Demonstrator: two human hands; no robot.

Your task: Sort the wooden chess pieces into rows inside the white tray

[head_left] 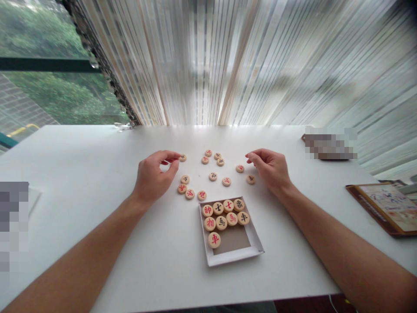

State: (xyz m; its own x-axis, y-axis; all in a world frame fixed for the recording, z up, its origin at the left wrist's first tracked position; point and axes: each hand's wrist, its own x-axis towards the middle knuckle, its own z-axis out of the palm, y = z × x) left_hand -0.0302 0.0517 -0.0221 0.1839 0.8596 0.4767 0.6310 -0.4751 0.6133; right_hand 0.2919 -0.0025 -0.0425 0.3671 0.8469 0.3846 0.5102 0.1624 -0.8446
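My left hand [155,176] is over the table, thumb and forefinger apart, fingertips beside a black-marked round piece [183,158]. My right hand [269,168] hovers to the right with its fingers bent and nothing visible in them, near a red-marked piece [240,168] and a black-marked piece [250,179]. Several more small wooden pieces lie scattered between my hands, among them a red one [202,195] just behind the box. The shallow white box [234,256] holds several larger pieces: two full rows and one red piece [214,240] at the front left.
The white table [156,269] reaches back to a striped curtain [195,65] and a window. At the right lie a brown-edged framed item [368,208] and a blurred-out object [329,145]. Another blurred-out object [13,217] is at the left edge.
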